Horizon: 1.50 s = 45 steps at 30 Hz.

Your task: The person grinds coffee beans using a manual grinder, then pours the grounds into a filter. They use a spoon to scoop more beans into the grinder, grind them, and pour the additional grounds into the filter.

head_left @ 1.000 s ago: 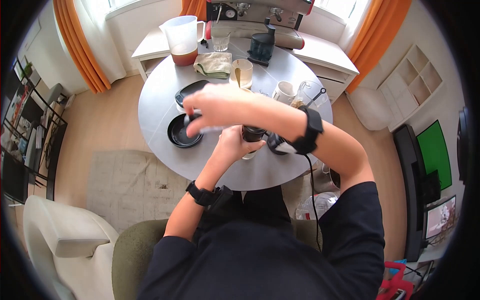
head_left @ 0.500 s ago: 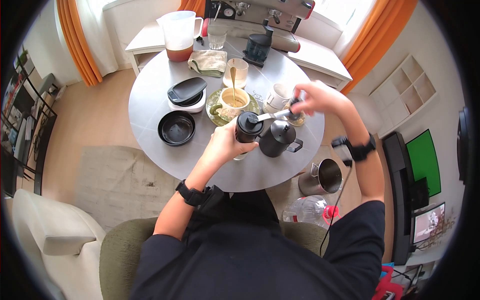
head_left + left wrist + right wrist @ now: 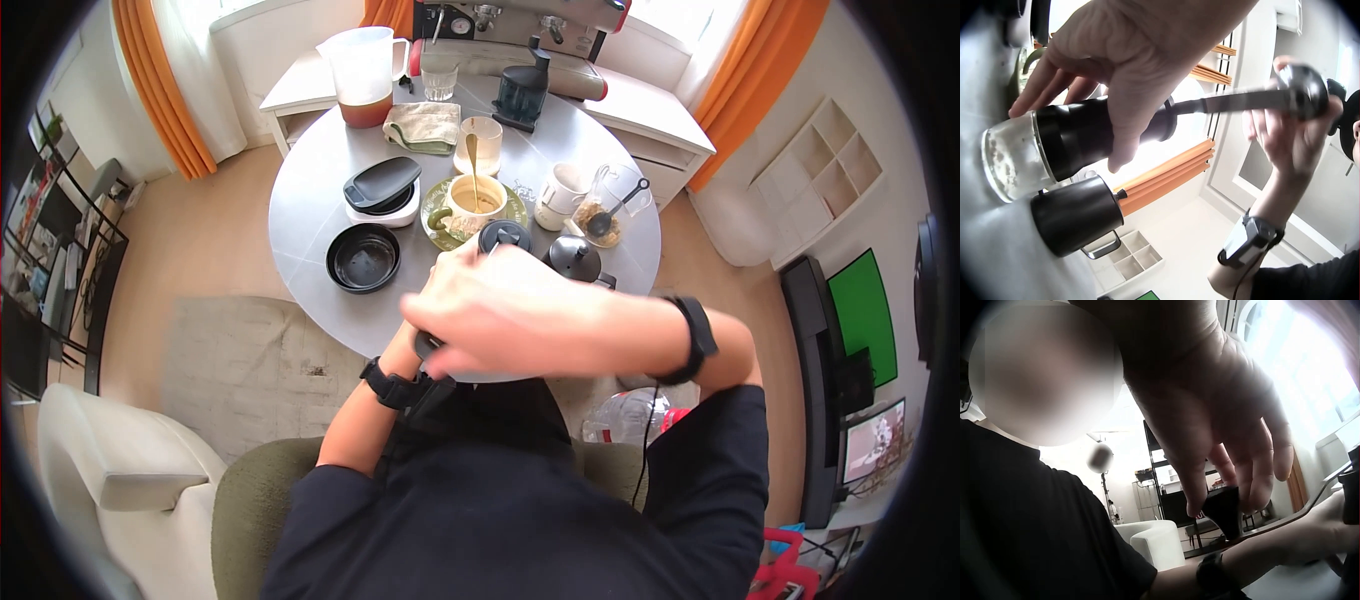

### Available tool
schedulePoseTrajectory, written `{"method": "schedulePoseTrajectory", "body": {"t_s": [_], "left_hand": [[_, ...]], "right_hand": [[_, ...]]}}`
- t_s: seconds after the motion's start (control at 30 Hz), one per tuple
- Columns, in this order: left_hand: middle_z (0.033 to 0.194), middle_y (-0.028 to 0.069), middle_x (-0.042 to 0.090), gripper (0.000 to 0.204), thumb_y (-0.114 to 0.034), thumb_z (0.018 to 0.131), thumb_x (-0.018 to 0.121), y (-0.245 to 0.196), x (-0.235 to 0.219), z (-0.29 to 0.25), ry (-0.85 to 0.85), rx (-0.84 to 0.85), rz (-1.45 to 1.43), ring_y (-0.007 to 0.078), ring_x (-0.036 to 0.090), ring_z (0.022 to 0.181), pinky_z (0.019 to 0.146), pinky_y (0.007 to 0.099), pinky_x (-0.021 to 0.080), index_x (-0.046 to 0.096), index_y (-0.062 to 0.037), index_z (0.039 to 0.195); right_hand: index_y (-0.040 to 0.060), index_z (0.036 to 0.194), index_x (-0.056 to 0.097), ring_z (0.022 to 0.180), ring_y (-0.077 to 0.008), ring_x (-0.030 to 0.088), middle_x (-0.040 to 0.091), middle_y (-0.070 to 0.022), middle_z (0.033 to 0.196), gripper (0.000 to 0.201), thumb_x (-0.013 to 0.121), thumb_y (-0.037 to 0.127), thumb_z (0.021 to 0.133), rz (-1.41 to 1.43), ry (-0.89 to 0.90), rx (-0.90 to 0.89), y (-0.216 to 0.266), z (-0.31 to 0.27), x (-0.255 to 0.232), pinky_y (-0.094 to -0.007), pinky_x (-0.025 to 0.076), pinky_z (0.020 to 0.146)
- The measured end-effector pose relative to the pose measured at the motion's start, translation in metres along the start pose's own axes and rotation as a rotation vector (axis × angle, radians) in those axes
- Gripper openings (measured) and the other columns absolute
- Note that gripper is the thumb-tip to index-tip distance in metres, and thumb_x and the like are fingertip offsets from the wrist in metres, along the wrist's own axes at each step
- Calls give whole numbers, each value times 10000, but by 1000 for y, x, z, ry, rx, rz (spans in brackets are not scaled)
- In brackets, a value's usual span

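Note:
A black hand grinder (image 3: 1079, 134) with a clear glass base (image 3: 1016, 156) stands on the table, its lid (image 3: 504, 237) uppermost. My left hand (image 3: 1129, 69) is wrapped round its dark body. From the top a metal crank arm (image 3: 1235, 102) reaches out to a dark knob (image 3: 1222, 509). My right hand (image 3: 1222, 419) pinches that knob between thumb and fingers; in the head view the right hand (image 3: 480, 315) crosses over the left forearm and hides much of the grinder. Beside the grinder is a black lidded pot (image 3: 1075, 215).
A black round dish (image 3: 363, 258) and a scale with a dark tray (image 3: 385, 188) are at the left. Behind the grinder are a cup with a spoon on a green plate (image 3: 435, 205), a glass (image 3: 480, 145) and a folded cloth (image 3: 422, 127). Stacked white cups (image 3: 560, 195) stand right.
My right hand has swung with the crank from the far left, round past the right, to the near side over my left forearm. My left hand keeps its hold on the grinder.

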<state>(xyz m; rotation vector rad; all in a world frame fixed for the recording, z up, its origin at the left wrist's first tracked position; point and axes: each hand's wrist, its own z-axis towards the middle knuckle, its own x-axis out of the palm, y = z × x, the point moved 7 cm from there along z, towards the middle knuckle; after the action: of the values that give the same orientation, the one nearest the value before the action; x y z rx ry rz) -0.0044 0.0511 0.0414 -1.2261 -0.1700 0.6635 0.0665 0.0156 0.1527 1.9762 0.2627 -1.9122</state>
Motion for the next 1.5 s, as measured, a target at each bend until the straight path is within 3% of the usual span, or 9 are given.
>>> {"method": "schedulePoseTrajectory", "body": {"t_s": [0.37, 0.53, 0.8, 1.1, 1.13, 1.2, 1.23, 1.3, 1.5], "left_hand": [[901, 93, 714, 481, -234, 658, 848, 25, 6, 5, 28, -246, 180, 163, 676, 835, 798, 328, 520, 631, -36, 1040], [895, 90, 714, 463, -229, 659, 846, 24, 5, 6, 59, -255, 155, 150, 673, 828, 795, 324, 520, 640, -31, 1023], [875, 106, 707, 446, -230, 668, 842, 19, 4, 6, 45, -195, 161, 187, 680, 789, 774, 326, 526, 645, -24, 1011], [757, 14, 660, 258, -133, 784, 761, 9, 7, 2, 36, -103, 12, 99, 617, 703, 679, 263, 502, 621, -5, 958], [822, 17, 686, 119, -81, 829, 649, -22, -2, 10, -277, -773, 683, 111, 621, 740, 680, 279, 448, 686, -61, 940], [833, 106, 690, 325, -205, 739, 762, -11, -24, 17, -330, -1124, 775, 172, 654, 751, 705, 319, 502, 632, -35, 983], [833, 106, 690, 325, -205, 739, 762, 9, -30, 7, -331, -1122, 779, 172, 654, 751, 705, 319, 502, 632, -35, 983], [845, 144, 699, 460, -298, 677, 827, 38, 6, 4, 77, -250, 285, 266, 694, 817, 746, 353, 534, 611, -27, 980], [850, 108, 706, 455, -234, 661, 839, 24, 6, 6, 56, -259, 171, 221, 683, 802, 749, 348, 526, 623, -39, 1011]], "right_hand": [[122, 1045, 635, 1003, -280, 614, 655, -95, 1042, 392, 735, 383, 770, -121, 27, 425, -183, 70, -19, -419, 501, 805], [58, 973, 590, 731, -194, 641, 613, -117, 707, 349, 760, 282, 766, 53, -3, 547, -235, -27, -23, -312, 482, 618], [61, 963, 598, 646, -194, 594, 574, -68, 716, 384, 815, 158, 661, 247, 43, 490, -117, -136, -19, -306, 475, 589], [57, 924, 558, 668, -278, 633, 564, -92, 687, 313, 685, 318, 807, 104, 41, -85, -13, -9, 11, -372, 500, 571], [51, 918, 562, 673, -290, 637, 579, -104, 696, 321, 685, 327, 807, 76, 38, -77, -20, 13, 9, -384, 505, 579], [38, 904, 572, 682, -316, 646, 609, -129, 715, 340, 684, 345, 808, 20, 35, -62, -42, 54, 0, -408, 515, 594], [32, 897, 576, 687, -329, 650, 624, -142, 725, 351, 684, 353, 808, -9, 36, -54, -55, 69, -3, -420, 520, 602], [71, 934, 619, 786, -317, 665, 657, -130, 801, 353, 696, 386, 795, -75, -12, 141, -104, 93, -2, -415, 528, 656], [84, 980, 628, 918, -306, 618, 647, -114, 872, 395, 712, 418, 786, -208, 16, 521, -215, 35, -19, -409, 496, 782]]}}
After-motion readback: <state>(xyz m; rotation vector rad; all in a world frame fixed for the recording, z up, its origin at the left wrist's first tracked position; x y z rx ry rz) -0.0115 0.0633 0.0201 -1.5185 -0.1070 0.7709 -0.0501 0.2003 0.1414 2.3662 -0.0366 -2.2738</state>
